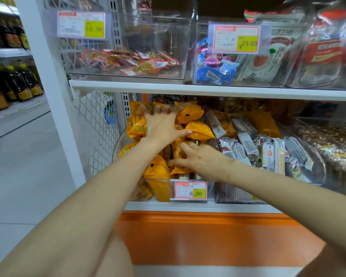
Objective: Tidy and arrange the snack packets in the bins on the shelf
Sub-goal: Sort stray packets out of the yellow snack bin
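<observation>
A white shop shelf (188, 206) carries a row of clear bins. The bin (116, 150) at its left end is heaped with yellow packets (198, 130). The next bin to the right holds grey-and-white packets (248, 144). A person reaches in with both bare arms. The left hand (160, 124) lies spread on packets at the back of the left bin, gripping nothing. The right hand (196, 156), fingers splayed, touches packets near the bin's front edge, holding nothing. A price tag (190, 189) reading 8.90 hangs on the bin's front.
</observation>
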